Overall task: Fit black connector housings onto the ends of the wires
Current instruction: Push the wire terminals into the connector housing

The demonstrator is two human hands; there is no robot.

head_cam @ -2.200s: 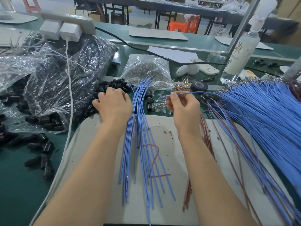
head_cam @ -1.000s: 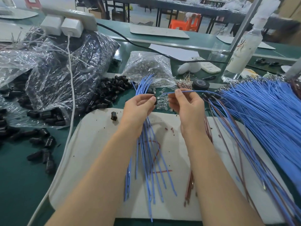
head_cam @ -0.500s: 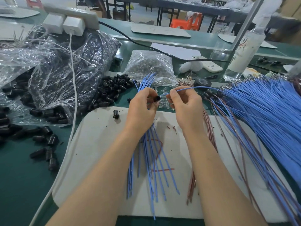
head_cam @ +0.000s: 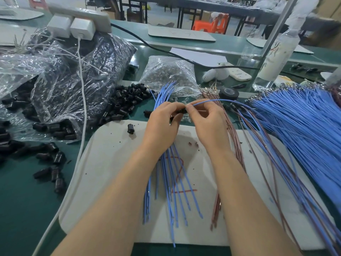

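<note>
Over the far edge of the white mat [head_cam: 110, 163], your left hand [head_cam: 162, 124] curls its fingertips round a black connector housing [head_cam: 181, 111], which they mostly hide. Your right hand [head_cam: 208, 122] pinches the end of one blue wire [head_cam: 217, 100] right against that housing. The wire arcs away beyond the mat's right side. A spare housing [head_cam: 130, 128] sits near the mat's far left corner.

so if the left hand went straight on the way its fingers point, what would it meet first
Probably the right hand: the left hand, pinching a black housing, points at the blue wire end pinched there.
</note>
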